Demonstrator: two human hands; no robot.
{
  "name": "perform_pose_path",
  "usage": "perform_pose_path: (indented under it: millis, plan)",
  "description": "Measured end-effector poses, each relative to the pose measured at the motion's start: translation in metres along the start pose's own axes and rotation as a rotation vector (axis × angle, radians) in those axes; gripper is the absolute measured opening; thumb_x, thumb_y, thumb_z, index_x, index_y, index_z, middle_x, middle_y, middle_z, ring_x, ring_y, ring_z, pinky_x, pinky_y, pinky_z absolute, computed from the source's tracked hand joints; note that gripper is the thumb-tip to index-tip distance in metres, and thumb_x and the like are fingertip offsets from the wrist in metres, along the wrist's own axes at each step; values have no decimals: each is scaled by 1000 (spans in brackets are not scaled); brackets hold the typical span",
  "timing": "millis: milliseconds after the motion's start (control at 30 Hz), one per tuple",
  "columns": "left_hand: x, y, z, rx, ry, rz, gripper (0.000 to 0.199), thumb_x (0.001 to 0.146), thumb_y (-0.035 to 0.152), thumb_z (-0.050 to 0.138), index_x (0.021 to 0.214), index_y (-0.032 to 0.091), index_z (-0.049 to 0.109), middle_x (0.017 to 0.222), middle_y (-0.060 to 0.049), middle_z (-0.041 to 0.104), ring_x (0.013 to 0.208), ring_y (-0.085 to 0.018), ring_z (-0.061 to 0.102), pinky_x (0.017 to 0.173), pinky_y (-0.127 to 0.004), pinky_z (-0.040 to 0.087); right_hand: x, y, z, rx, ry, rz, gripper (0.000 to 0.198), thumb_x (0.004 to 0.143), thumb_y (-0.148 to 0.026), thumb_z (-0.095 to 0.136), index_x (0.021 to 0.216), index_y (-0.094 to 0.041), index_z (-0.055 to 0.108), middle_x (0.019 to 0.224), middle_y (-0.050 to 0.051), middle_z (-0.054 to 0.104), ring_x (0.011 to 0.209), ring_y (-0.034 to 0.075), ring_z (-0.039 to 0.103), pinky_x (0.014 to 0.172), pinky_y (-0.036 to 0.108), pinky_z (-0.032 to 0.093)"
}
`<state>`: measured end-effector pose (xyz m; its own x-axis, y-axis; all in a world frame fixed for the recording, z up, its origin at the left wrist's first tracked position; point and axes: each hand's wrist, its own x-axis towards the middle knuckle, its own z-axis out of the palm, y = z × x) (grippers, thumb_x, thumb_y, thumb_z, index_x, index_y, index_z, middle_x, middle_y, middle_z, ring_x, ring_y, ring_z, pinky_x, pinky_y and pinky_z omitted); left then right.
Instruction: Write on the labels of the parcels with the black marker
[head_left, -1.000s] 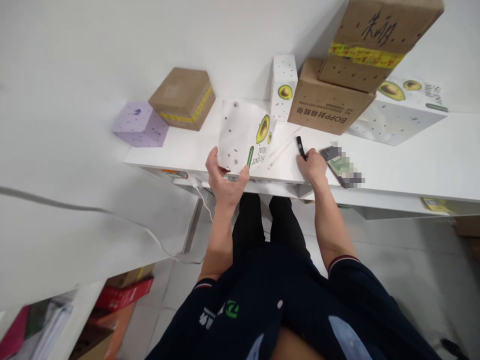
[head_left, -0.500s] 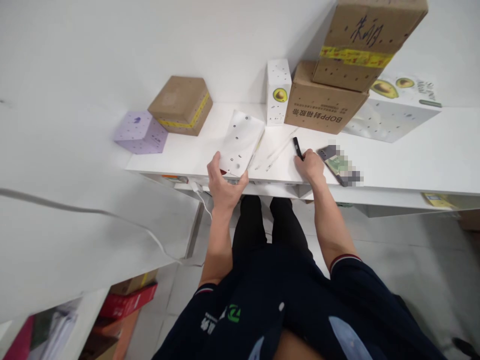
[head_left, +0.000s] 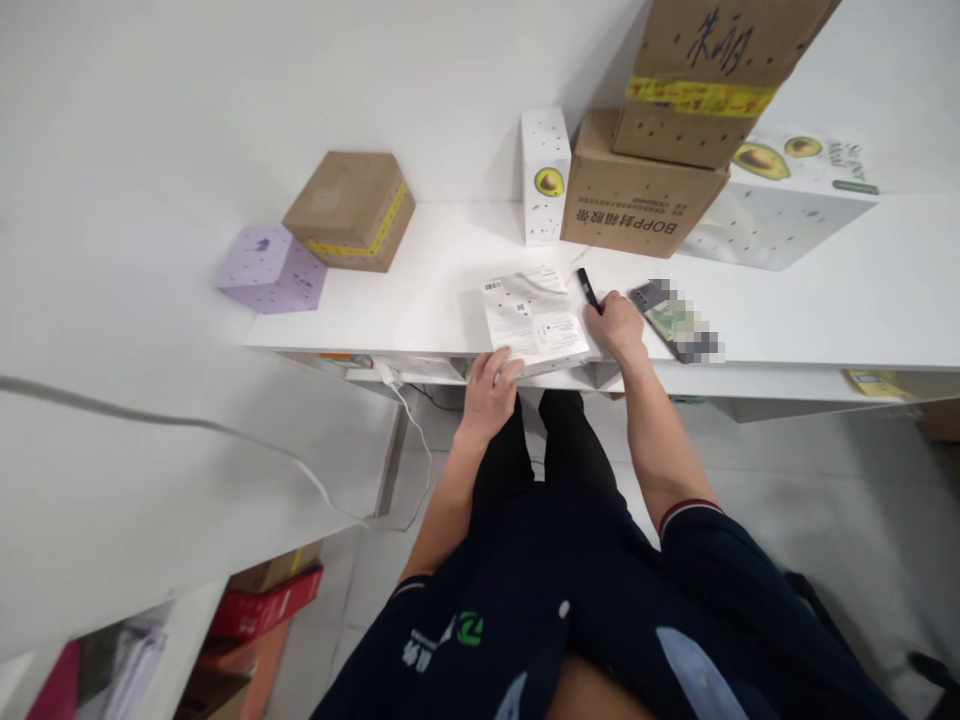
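Note:
A white box [head_left: 534, 318] with printed labels, a barcode and small dark marks lies at the shelf's front edge. My left hand [head_left: 491, 392] grips its near left corner, fingers curled over the top; the thumb is hidden. To the right of the box, my right hand [head_left: 616, 325] is closed around a black marker [head_left: 589, 290], which points up and left. That hand rests close to the shelf surface. Just right of it lies a phone [head_left: 679, 318], partly blurred out.
Along the wall stand a purple box [head_left: 271, 270], a taped brown carton [head_left: 349, 212], a narrow white avocado box [head_left: 545, 180], two stacked cartons [head_left: 637, 205] and a large avocado box [head_left: 780, 215]. A white cable [head_left: 427, 440] hangs below the white shelf [head_left: 810, 310] at left.
The white box has been turned and shifted right, so a printed face now shows. My left hand has moved right with it. The right hand stays around the marker.

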<state>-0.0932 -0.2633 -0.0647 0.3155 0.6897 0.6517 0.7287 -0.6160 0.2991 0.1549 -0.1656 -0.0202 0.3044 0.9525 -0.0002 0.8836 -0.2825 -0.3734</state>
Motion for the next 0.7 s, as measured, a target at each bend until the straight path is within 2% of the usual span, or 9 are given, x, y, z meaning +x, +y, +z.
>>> perform_pose_path:
  millis: [133, 433, 600, 700]
  plan:
    - [-6, -3, 14, -47, -22, -65, 32, 91, 12, 49, 122, 20, 53, 134, -18, 57, 136, -27, 48, 107, -50, 44, 0, 0, 0, 9, 1, 12, 33, 89, -36, 50, 109, -11, 60, 108, 21, 68, 100, 32, 63, 85, 42, 47]
    - [4, -3, 25, -28, -3, -92, 38, 90, 8, 44, 127, 19, 45, 138, -18, 52, 139, -27, 45, 110, -51, 42, 1, 4, -2, 28, 9, -10, 30, 90, -38, 49, 101, -14, 64, 103, 20, 71, 98, 32, 64, 85, 40, 48]
    - [8, 6, 28, 23, 40, -120, 42, 89, 11, 48, 130, 19, 43, 136, -19, 51, 133, -30, 49, 108, -51, 45, 5, 15, 0, 87, 34, -24, 29, 91, -39, 48, 97, -16, 65, 100, 16, 72, 97, 30, 65, 85, 37, 47]
    - [14, 14, 27, 53, 1, -192, 49, 88, 12, 51, 136, 17, 42, 137, -20, 49, 131, -33, 48, 107, -52, 45, 7, 22, -1, 174, 55, -37, 27, 91, -39, 48, 90, -17, 64, 95, 13, 73, 92, 27, 65, 84, 35, 47]
